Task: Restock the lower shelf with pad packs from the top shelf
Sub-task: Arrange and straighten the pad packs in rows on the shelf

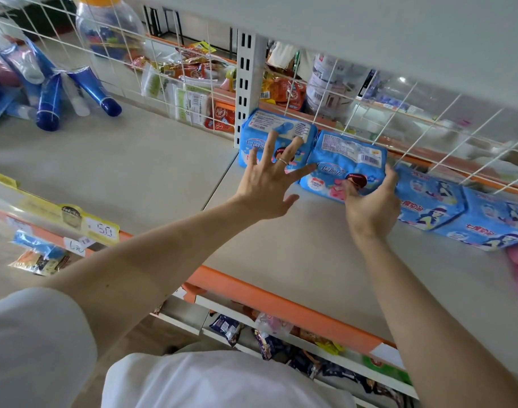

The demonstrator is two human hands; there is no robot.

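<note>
At the back edge of the shelf (296, 260), the right hand (369, 207) grips the near right end of a blue pad pack (346, 160) whose long axis runs along that edge. The left hand (269, 184), fingers spread and holding nothing, touches the neighbouring pack (260, 125) at the back left corner.

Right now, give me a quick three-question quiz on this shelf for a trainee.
1. True or false: the right hand grips a blue pad pack.
2. The left hand is: A) curled in a fist, B) spread open over the neighbouring pack, C) holding a tube.
3. Fill in: the blue tubes lie to the packs' ___.
Key: 1 true; 2 B; 3 left.
</note>
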